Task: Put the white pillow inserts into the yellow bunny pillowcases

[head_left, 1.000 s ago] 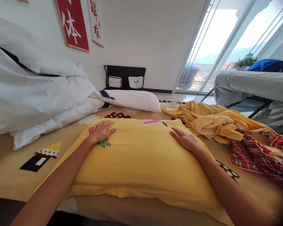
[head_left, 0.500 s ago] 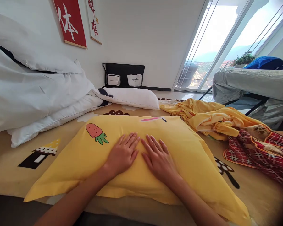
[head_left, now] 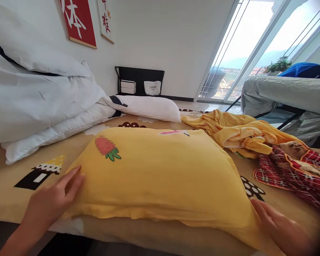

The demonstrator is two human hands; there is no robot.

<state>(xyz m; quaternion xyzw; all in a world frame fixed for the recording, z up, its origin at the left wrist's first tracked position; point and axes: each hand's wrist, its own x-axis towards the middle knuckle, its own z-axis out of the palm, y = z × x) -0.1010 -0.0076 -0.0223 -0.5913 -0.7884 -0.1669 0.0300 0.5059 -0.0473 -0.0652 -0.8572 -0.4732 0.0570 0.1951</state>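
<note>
A plump pillow (head_left: 160, 177) in a yellow pillowcase lies on the bed in front of me, with a carrot print near its far left corner. At its near left side, my left hand (head_left: 52, 199) holds the edge, thumb and forefinger on top and the other fingers hidden. My right hand (head_left: 282, 227) is closed around the near right corner, slightly blurred, its fingertips partly out of sight. The pillow's top surface looks fairly smooth, and its flanged hem runs along the near side.
White pillows (head_left: 42, 103) are piled at the left, and another white pillow (head_left: 152, 107) lies beyond. Crumpled yellow fabric (head_left: 237, 131) and red plaid cloth (head_left: 296, 170) lie at the right. A covered table (head_left: 285, 92) stands by the window. The bed's near edge runs below the pillow.
Both hands were flat on the middle of the pillow. They have moved apart, the left to the left side and the right to the near right corner, and now grip it.
</note>
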